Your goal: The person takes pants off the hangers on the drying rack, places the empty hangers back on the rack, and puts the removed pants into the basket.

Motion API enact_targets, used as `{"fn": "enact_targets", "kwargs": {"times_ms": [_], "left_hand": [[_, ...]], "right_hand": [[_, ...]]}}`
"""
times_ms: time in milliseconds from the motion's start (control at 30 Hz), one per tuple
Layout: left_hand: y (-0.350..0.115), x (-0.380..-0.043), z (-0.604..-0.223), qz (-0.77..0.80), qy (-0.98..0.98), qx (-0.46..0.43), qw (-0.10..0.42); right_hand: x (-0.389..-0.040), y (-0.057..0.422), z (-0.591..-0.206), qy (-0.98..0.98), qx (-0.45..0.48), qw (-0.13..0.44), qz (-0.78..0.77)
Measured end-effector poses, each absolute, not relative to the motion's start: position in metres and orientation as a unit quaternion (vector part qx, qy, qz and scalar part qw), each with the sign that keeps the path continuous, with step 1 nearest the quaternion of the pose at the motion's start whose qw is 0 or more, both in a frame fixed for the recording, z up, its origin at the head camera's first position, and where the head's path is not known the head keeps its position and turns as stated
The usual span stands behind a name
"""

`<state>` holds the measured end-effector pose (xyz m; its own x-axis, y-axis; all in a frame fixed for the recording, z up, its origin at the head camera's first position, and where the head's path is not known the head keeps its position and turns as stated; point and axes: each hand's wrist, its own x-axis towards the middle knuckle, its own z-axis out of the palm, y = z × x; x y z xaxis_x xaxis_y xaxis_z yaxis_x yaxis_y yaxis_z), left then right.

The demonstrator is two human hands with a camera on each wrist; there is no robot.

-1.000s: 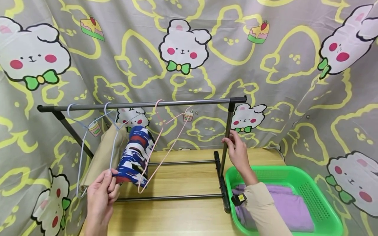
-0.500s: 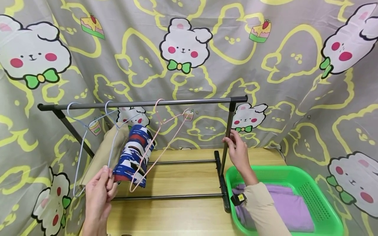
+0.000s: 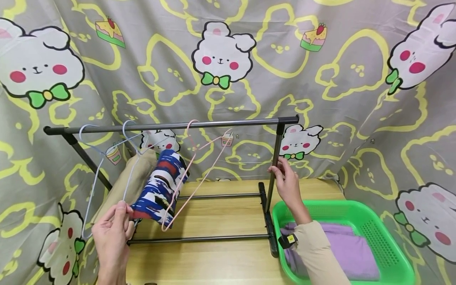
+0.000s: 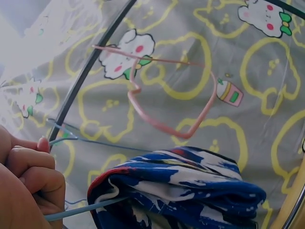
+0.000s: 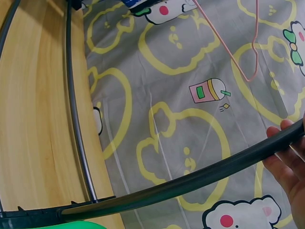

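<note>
Pinching a blue hanger (image 4: 88, 209), the left hand (image 3: 112, 229) (right hand (image 3: 287, 184) gripping a post (image 3: 277, 145)) has patterned cloth (image 3: 160, 190) alongside

In the head view, the light was bright and even, and the grey cloth curtain with yellow drawings (image 3: 263, 95) looked clear. The long, round, dark grey metal bar (image 3: 231, 124) had a thin shine. A soft shadow lay on the pale yellow wooden table (image 3: 213, 261), toward the left. Near the right edge, a printed white bunny with pink cheeks (image 3: 418, 47) looked stretched. The left wrist view was dimmer and hazy, with a big white glow at the top left. In the right wrist view, the round black upright pole (image 5: 190, 185) looked bent.
</note>
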<state>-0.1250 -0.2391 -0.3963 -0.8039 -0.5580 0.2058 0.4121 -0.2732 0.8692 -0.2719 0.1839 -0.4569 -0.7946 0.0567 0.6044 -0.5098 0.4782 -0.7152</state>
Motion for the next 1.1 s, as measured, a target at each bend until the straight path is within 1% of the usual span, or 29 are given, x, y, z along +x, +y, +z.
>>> {"fn": "enact_targets", "kwargs": {"times_ms": [233, 433, 567, 800, 967, 1100], "left_hand": [[-0.237, -0.119, -0.391, -0.785, -0.521, 0.031, 0.333], [-0.234, -0.114, -0.388, -0.758, -0.538, 0.037, 0.366], [-0.234, -0.114, -0.388, -0.748, -0.540, 0.029, 0.385], [-0.235, -0.105, -0.387, -0.751, -0.527, 0.035, 0.396], [-0.233, -0.099, -0.397, -0.769, -0.485, -0.008, 0.416], [-0.234, -0.093, -0.410, -0.778, -0.472, -0.007, 0.414]], "right_hand": [[-0.271, 0.187, -0.457, -0.803, 0.139, 0.295, 0.498], [-0.272, 0.188, -0.455, -0.800, 0.135, 0.307, 0.497], [-0.275, 0.187, -0.456, -0.806, 0.138, 0.305, 0.489], [-0.274, 0.184, -0.458, -0.809, 0.140, 0.296, 0.488], [-0.273, 0.184, -0.457, -0.808, 0.137, 0.301, 0.487], [-0.274, 0.184, -0.458, -0.809, 0.137, 0.302, 0.485]]}}
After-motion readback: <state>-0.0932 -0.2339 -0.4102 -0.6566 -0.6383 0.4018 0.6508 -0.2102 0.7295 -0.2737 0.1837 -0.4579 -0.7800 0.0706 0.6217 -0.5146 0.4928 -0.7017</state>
